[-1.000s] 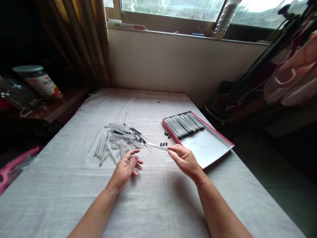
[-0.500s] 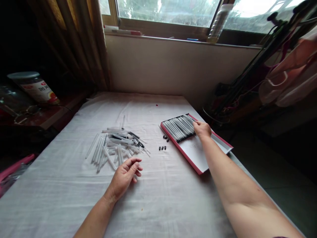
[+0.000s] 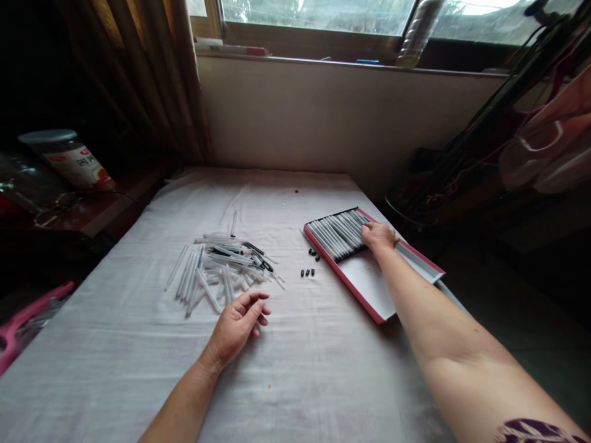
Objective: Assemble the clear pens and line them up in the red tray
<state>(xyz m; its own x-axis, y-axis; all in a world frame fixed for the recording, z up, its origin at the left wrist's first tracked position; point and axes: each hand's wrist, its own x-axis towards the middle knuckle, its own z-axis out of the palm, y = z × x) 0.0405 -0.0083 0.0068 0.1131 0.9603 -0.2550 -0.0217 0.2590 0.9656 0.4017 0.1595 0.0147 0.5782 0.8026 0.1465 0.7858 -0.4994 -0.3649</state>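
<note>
My left hand (image 3: pixel 239 324) rests on the white tablecloth (image 3: pixel 286 369), palm up, fingers loosely curled and apart, holding nothing. Just beyond it lies a loose pile of clear pen barrels and refills (image 3: pixel 221 264). My right hand (image 3: pixel 378 236) reaches into a red-edged shallow box (image 3: pixel 415 261) and lies on the right end of a neat row of assembled pens (image 3: pixel 339 232). Its fingers are bent down over the pens; whether they grip one is hidden. Several small black caps (image 3: pixel 308 263) lie between the pile and the box.
A window sill with a bottle (image 3: pixel 418 31) runs along the back wall. A curtain (image 3: pixel 152 80) hangs at the left. A jar (image 3: pixel 69 157) stands on a dark side table at left. A pink object (image 3: pixel 23 320) lies at the left edge. Clothes and rods (image 3: pixel 530 123) fill the right.
A second ago my right hand held a pen near the table middle; it has carried it to the box and now rests on the pen row. My left hand has stayed put.
</note>
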